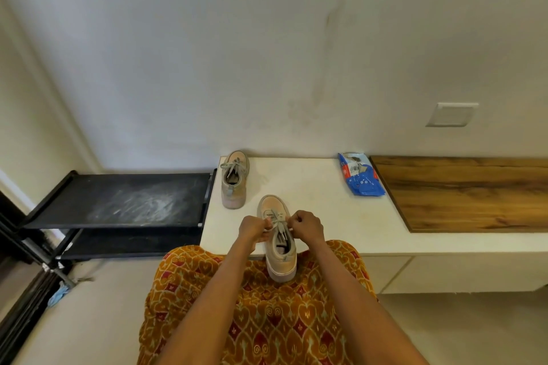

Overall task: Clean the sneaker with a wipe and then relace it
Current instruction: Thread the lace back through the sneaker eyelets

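Sneaker (277,241) light but floppy on desk (311,187) edge; both hands' grip, left (252,228) & right (307,227), pinch soft laces (277,221) near ends, best hold.

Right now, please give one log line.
stage: lacing | left hand: pinches grey lace | right hand: pinches lace | beige canvas sneaker: on white counter

Near sneaker (277,241): matt tan upper, suede-like or cloth, can't tell which; flat woven grey lace (277,221); pale smooth rubbery sole. Second sneaker (234,179): same finish. Counter (311,187): smooth off-white, slight sheen. Panel (462,192): wood-grain, satin. Wipes pack (360,175): glossy crinkled blue plastic. Rack (118,201): black metal, dusty, scuffed. Garment (267,320): printed matt cloth.
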`<act>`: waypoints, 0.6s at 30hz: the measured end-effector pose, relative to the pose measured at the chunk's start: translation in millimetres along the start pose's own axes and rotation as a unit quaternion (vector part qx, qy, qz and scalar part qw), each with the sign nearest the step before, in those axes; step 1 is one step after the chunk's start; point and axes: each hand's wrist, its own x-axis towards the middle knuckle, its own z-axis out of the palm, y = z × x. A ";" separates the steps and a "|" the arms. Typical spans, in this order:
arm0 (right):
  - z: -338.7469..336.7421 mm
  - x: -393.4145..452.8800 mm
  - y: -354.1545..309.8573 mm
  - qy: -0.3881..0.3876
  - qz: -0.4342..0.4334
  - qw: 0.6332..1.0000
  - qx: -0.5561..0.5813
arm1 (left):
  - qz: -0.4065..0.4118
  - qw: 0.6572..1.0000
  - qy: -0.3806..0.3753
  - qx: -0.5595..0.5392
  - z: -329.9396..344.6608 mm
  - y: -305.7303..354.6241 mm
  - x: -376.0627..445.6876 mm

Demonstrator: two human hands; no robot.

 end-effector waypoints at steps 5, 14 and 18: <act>-2.9 -2.9 1.5 -0.008 0.034 0.995 0.091 | 0.050 0.991 0.018 0.124 1.3 -5.1 -6.2; 7.7 -9.0 -1.8 0.019 0.024 0.995 0.091 | -0.024 0.996 -0.021 -0.083 6.4 -3.9 -1.4; 9.6 -2.8 -18.2 -0.009 -0.022 0.999 0.029 | -0.021 0.998 -0.030 -0.053 6.9 2.1 3.0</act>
